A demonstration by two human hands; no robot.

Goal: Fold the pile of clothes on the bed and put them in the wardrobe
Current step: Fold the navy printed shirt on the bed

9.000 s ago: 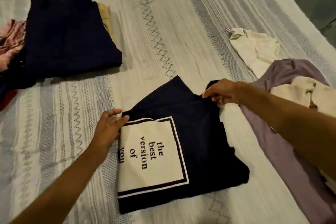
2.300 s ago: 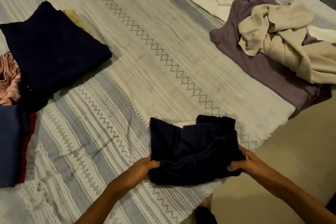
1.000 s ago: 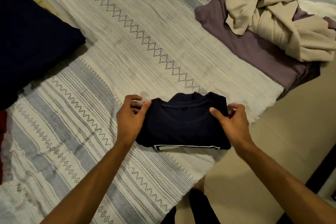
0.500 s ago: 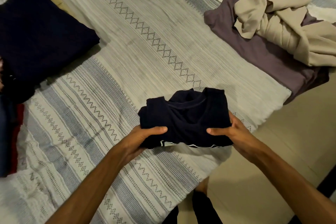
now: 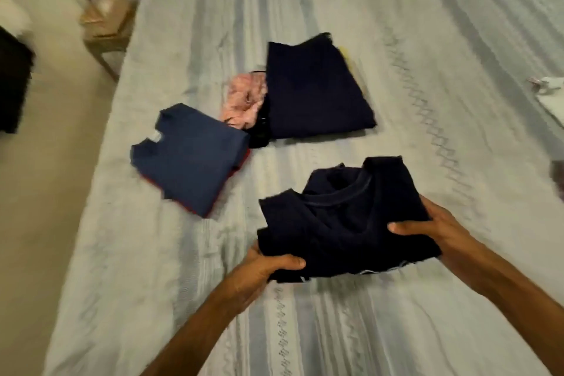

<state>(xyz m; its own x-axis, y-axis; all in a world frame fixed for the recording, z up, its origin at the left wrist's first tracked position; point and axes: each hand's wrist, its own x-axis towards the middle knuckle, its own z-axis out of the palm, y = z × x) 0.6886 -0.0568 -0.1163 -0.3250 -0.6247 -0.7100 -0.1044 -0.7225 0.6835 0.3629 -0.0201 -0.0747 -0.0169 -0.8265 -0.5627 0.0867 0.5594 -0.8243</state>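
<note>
I hold a folded navy t-shirt (image 5: pixel 348 217) just above the striped bedspread (image 5: pixel 305 9). My left hand (image 5: pixel 268 265) grips its near left corner, thumb on top. My right hand (image 5: pixel 427 229) grips its right edge, thumb on top. Folded clothes lie further up the bed: a blue t-shirt (image 5: pixel 189 156) on top of something red, a dark navy garment (image 5: pixel 314 94) over a yellowish one, and a crumpled pink piece (image 5: pixel 244 104) between them.
A cream garment (image 5: pixel 549 94) shows at the right edge of the frame. A small wooden side table (image 5: pixel 103 27) stands by the bed's far left side. Pale floor (image 5: pixel 39 192) runs along the left. The picture is motion-blurred.
My view has swung left, bringing the folded stacks into sight. Both hands have carried the folded navy t-shirt up the bed towards those stacks. The purple and beige heap has left the frame.
</note>
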